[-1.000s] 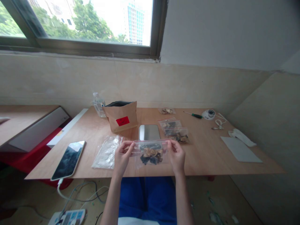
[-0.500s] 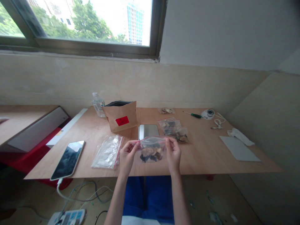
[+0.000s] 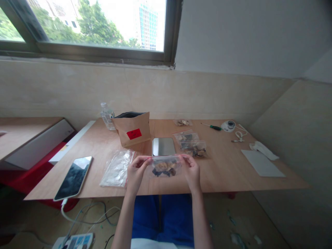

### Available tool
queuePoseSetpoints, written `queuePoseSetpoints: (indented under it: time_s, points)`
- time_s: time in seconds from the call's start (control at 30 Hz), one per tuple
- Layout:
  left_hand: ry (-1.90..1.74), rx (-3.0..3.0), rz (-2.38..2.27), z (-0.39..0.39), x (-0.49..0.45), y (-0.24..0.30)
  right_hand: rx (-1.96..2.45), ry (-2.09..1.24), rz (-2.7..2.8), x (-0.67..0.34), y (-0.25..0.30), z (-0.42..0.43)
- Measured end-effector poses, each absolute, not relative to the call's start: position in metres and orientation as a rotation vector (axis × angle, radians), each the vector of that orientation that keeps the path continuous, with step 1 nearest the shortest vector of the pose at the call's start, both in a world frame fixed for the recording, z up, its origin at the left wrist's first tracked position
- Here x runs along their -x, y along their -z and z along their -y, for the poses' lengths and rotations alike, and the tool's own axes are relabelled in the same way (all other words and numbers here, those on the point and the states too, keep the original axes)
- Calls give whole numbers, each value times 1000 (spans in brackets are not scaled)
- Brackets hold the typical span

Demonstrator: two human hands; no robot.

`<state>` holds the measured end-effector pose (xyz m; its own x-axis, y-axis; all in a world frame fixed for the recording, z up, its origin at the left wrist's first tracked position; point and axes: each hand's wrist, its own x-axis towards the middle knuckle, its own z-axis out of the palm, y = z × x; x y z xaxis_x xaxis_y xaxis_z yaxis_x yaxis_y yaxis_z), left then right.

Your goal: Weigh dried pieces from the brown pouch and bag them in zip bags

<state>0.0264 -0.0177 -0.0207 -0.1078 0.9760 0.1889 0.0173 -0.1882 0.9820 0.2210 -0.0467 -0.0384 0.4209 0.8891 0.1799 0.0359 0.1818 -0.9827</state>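
Between my two hands a clear zip bag [image 3: 164, 167] is stretched by its top edge, with brown and black dried pieces inside. My left hand [image 3: 138, 170] pinches the bag's upper left corner. The upper right corner is pinched in my right hand [image 3: 190, 169]. Just beyond the bag lies a flat silver-topped device [image 3: 164, 146]. To the left rests a stack of empty clear zip bags [image 3: 117, 169]. Filled zip bags [image 3: 193, 149] lie to the right, overlapping, and a smaller filled bag [image 3: 183, 122] is farther back.
A brown paper pouch [image 3: 133, 129] with a red label stands gaping at the top, beside a plastic bottle [image 3: 107, 117]. A phone [image 3: 74, 178] on a cable lies front left. At right are a screwdriver [image 3: 214, 127], a white camera [image 3: 228, 126] and a white sheet [image 3: 261, 163].
The top of the held bag, slightly parted before, now looks flatter and pulled straighter. My hands have shifted a little apart, both still pinching it. The view has turned slightly.
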Motion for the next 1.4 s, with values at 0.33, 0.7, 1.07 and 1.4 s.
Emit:
queuePoseSetpoints:
  time_s: [0.33, 0.7, 1.07, 1.4]
  points:
    - [-1365, -1426, -1194, 17, -24, 25, 1235, -723, 969, -221, 40, 47]
    - [-1332, -1336, -1071, 21, -34, 20, 1074, -784, 878, -202, 31, 43]
    - [-1354, -1342, -1110, 21, -38, 25, 1098, -857, 935, -202, 32, 44]
    - [-1362, -1313, -1120, 23, -36, 19, 1123, -813, 965, -203, 28, 46]
